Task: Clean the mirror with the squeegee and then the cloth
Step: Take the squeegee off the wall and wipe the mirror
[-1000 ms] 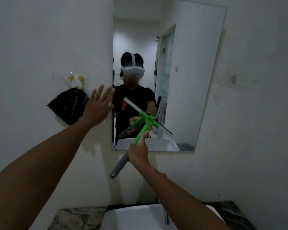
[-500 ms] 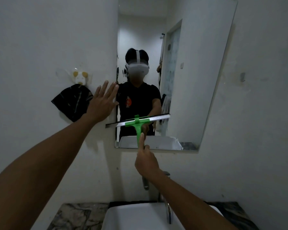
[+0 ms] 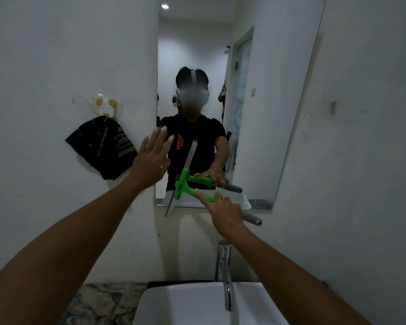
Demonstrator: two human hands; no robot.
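Note:
A tall frameless mirror point(image 3: 274, 95) hangs on the white wall above the basin. My right hand point(image 3: 223, 213) grips the green squeegee point(image 3: 185, 187) by its green-and-grey handle, forefinger stretched along it. The blade stands nearly upright against the mirror's lower left part, its lower end past the bottom edge. My left hand point(image 3: 151, 160) is raised with fingers spread at the mirror's left edge, holding nothing. A dark striped cloth point(image 3: 101, 147) hangs from a wall hook to the left of the mirror.
A white basin point(image 3: 197, 303) with a chrome tap point(image 3: 224, 273) sits directly below, set in a marbled counter point(image 3: 99, 303). An animal-shaped hook point(image 3: 106, 106) holds the cloth. A small hook point(image 3: 332, 107) is on the wall right of the mirror.
The squeegee has turned from a level blade across the mirror's bottom to a nearly upright blade at its lower left. My right hand swung right and lower. My left hand stayed near the mirror's edge.

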